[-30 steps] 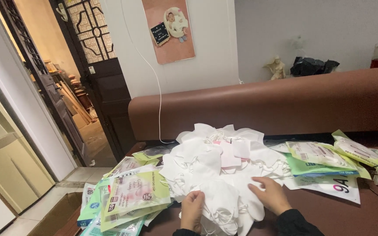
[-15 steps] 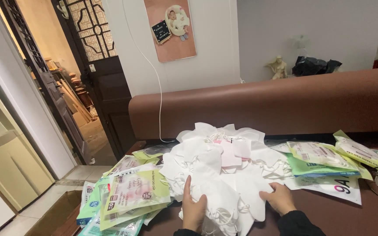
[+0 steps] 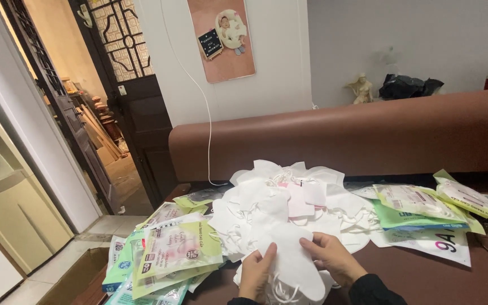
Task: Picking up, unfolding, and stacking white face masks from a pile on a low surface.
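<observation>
Both hands on one white face mask at the near edge of the surface.

Left hand [image 3: 257,275] gripping the left edge of the white mask [image 3: 289,257], fingers folded over it; right hand [image 3: 334,260] pinching its right edge, thumb on top. Mask held flat just above the near end of the heap of white masks [image 3: 289,203] at mid-surface. Left of the heap, a stack of green-and-pink printed pouches [image 3: 170,254]; right of it, more green pouches [image 3: 419,203] atop a white sheet. Far behind, a brown padded backrest [image 3: 340,130]. Dark brown surface [image 3: 425,282] underneath.
</observation>
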